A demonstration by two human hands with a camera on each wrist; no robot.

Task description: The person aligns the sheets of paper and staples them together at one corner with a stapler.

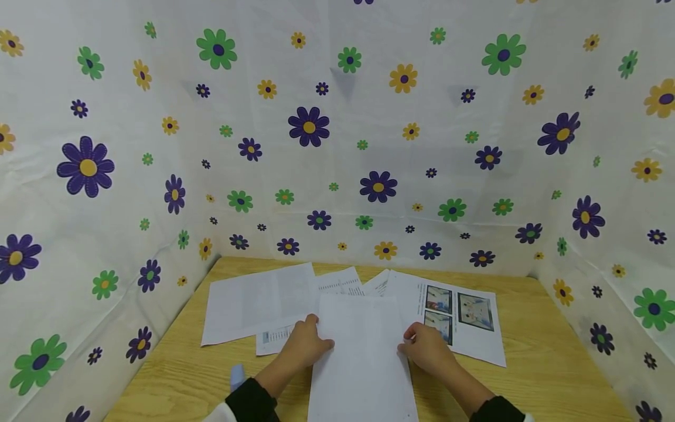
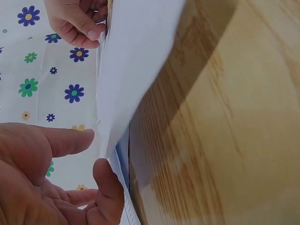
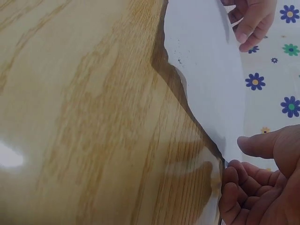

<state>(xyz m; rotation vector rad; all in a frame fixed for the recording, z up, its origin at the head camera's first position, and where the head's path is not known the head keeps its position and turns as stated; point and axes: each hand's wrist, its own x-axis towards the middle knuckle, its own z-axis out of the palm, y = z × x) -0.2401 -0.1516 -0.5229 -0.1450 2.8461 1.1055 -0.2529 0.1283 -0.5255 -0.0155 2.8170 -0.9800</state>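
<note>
A blank white sheet of paper (image 1: 361,357) lies lengthwise in front of me, held at both long edges. My left hand (image 1: 304,344) grips its left edge, thumb over the paper and index finger stretched along the side. At the right edge, my right hand (image 1: 428,347) pinches the sheet between thumb and curled fingers. In the right wrist view the near edge of the paper (image 3: 206,70) bows up off the wood and casts a shadow. The far end of the sheet overlaps other papers.
Behind lie a blank sheet (image 1: 258,302), partly covered printed pages (image 1: 340,282) and a page with photos (image 1: 474,322). A light blue object (image 1: 237,375) stands beside my left sleeve. Flower-patterned cloth (image 1: 337,164) encloses the wooden table (image 1: 548,363) at the back and sides.
</note>
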